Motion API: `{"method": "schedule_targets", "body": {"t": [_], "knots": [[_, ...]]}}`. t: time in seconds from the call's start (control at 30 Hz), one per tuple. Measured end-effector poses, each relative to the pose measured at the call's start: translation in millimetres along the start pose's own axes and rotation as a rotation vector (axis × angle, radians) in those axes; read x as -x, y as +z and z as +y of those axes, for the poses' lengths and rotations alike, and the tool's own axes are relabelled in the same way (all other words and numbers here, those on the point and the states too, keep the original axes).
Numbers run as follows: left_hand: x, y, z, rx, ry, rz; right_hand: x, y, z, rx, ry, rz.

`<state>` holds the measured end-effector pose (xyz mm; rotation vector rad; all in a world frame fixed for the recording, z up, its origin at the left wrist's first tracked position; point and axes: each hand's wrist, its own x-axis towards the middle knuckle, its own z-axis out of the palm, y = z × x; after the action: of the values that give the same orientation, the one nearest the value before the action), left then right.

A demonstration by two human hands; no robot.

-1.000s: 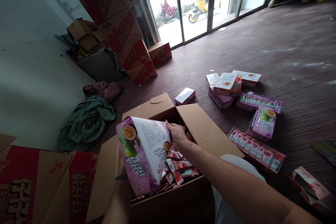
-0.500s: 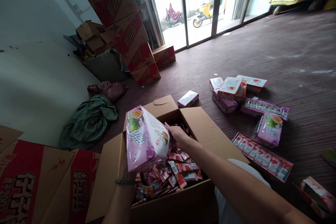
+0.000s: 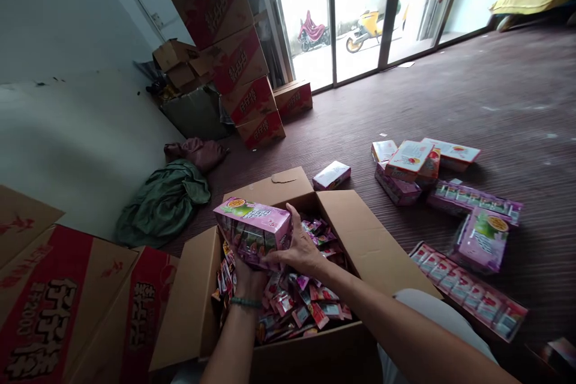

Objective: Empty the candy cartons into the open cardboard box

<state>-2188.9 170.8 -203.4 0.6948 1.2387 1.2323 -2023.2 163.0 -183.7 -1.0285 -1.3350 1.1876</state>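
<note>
A pink box with a green fruit picture is held level above an open cardboard carton. My left hand supports it from underneath, fingers closed on its lower edge. My right hand grips its right end, fingers wrapped round the side. The carton below is full of several small pink and red sachets.
Pink boxes and trays of sachets lie on the brown floor to the right. Red cartons stand at my left, a tall stack by the glass doors. A green cloth lies near the wall.
The pink box has been turned from upright and tilted to lying flat and lowered over the carton. My left hand has come up under it; my right hand shifted to its end.
</note>
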Motion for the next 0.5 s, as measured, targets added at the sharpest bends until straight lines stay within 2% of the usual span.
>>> {"method": "schedule_targets", "body": {"t": [0.1,0.2,0.3,0.37,0.43,0.5], "knots": [[6,-14.0,5,0.133,-0.047,0.119,-5,-15,-6,-0.071,-0.082,0.054],[7,-37.7,35,0.208,-0.072,0.239,-10,-33,-13,-0.219,-0.051,-0.024],[7,-46.7,65,0.281,-0.015,0.118,-13,-40,-14,-0.357,0.032,-0.164],[9,-43.8,75,0.271,-0.018,0.032,-17,-39,-14,-0.418,0.069,-0.139],[13,-39.7,77,0.249,-0.006,0.001,-19,-37,-15,-0.408,0.072,-0.080],[17,-37.4,77,0.244,0.099,0.002,-19,-35,-17,-0.343,0.048,-0.088]]}}
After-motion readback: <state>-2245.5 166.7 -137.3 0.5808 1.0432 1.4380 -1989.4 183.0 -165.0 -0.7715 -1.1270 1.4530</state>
